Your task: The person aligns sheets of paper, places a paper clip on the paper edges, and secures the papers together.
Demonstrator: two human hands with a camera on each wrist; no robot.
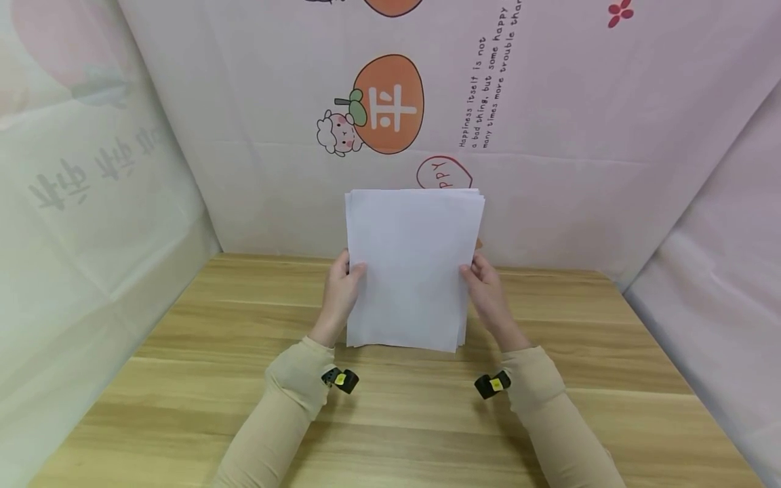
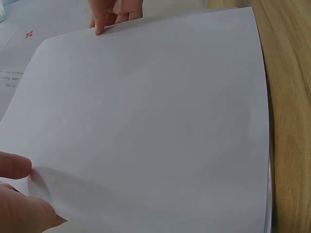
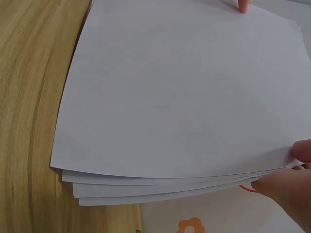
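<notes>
Between both hands stands a stack of blank white paper sheets (image 1: pixel 409 271), tilted up over the table. My left hand (image 1: pixel 339 291) grips its left edge, thumb on the front sheet and fingers behind. On the opposite edge my right hand (image 1: pixel 490 291) pinches the sheets the same way. The right wrist view shows the loose sheet edges (image 3: pixel 116 194) fanned out unevenly at the lower corner, with the right thumb (image 3: pixel 302 151) pressing on top. In the left wrist view the top sheet (image 2: pixel 155 111) bows slightly near the left hand (image 2: pixel 22 208). The paper hides most of the fingers behind it.
The wood-grain table (image 1: pixel 390 434) lies below the paper. A printed white cloth (image 1: pixel 549 203) with orange fruit drawings hangs behind it, and pale cloth walls stand at left and right. Small black wrist cameras (image 1: pixel 348 381) sit on both beige sleeves.
</notes>
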